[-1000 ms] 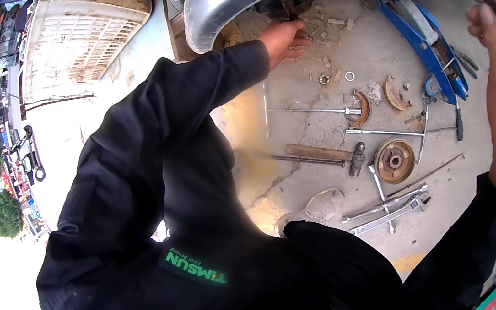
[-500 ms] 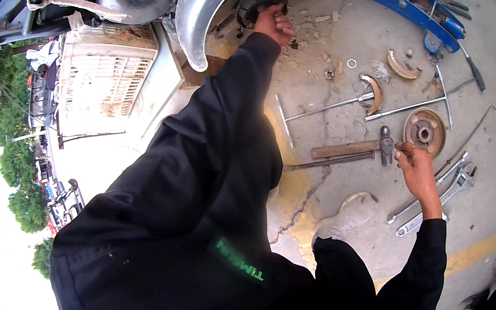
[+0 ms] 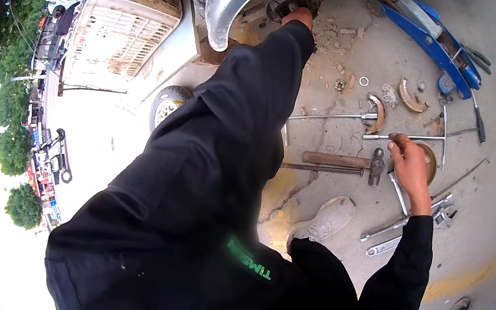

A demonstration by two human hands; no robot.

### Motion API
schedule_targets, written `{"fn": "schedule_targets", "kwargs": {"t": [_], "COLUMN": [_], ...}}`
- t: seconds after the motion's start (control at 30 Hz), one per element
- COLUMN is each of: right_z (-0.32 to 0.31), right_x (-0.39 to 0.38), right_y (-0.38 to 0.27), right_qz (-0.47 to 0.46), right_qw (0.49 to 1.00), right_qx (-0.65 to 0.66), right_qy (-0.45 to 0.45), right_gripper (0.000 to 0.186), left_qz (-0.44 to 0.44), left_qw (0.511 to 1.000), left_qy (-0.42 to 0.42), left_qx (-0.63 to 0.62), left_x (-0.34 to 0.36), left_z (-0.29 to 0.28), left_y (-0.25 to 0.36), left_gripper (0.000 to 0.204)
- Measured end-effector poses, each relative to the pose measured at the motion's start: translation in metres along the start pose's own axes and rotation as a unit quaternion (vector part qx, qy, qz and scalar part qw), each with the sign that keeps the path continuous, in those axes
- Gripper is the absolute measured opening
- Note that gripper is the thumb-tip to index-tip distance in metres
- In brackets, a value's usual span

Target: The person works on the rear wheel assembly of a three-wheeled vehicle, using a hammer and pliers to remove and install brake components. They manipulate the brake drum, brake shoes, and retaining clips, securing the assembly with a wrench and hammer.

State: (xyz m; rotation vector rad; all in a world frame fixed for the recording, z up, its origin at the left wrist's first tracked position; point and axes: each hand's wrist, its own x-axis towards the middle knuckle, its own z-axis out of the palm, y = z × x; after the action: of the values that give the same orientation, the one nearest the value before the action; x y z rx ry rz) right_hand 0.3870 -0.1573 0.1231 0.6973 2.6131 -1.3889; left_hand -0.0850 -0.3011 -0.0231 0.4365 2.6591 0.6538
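Note:
My left hand reaches far forward to a round, dark brake backing plate below the curved silver fender. Its fingers are hidden behind the wrist and sleeve. On the right, my right hand is closed, with thumb and finger pinching a small dark piece whose kind I cannot make out. That hand is held over a round brake drum and covers most of it. Left of the hand lies a ball-peen hammer with a wooden handle, alongside a dark metal bar.
Curved brake shoes, T-handle wrenches and an adjustable wrench lie on the concrete. A blue floor jack stands far right. At left are a dirty white crate and a small wheel. A person's shoe shows lower right.
The view has shifted. My right hand has moved forward, from beside the hammer head to over the brake drum. My left hand remains at the backing plate, its fingers now out of sight.

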Motion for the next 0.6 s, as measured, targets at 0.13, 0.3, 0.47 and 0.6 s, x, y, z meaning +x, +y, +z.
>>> {"fn": "schedule_targets", "kwargs": {"t": [0.13, 0.3, 0.47, 0.6], "right_z": [-0.002, -0.039, -0.063, -0.004], "right_x": [0.022, 0.014, -0.011, 0.014], "right_y": [-0.001, 0.017, 0.085, 0.094], "right_qz": [-0.009, 0.026, 0.058, -0.046], "right_qw": [1.0, 0.989, 0.984, 0.994], "right_qx": [-0.003, -0.134, -0.168, -0.08], "right_qy": [-0.025, -0.065, 0.003, -0.057], "right_gripper": [0.026, 0.026, 0.024, 0.029], "left_qz": [0.066, -0.198, -0.113, 0.045], "left_qw": [0.971, 0.715, 0.717, 0.938], "left_qy": [0.089, -0.191, -0.215, -0.102], "left_qx": [0.211, -0.642, -0.653, -0.328], "left_x": [-0.001, -0.058, -0.072, -0.013], "left_z": [0.042, 0.021, 0.004, -0.022], "left_y": [0.024, 0.072, 0.097, -0.057], "left_gripper": [0.029, 0.024, 0.029, 0.025]}}
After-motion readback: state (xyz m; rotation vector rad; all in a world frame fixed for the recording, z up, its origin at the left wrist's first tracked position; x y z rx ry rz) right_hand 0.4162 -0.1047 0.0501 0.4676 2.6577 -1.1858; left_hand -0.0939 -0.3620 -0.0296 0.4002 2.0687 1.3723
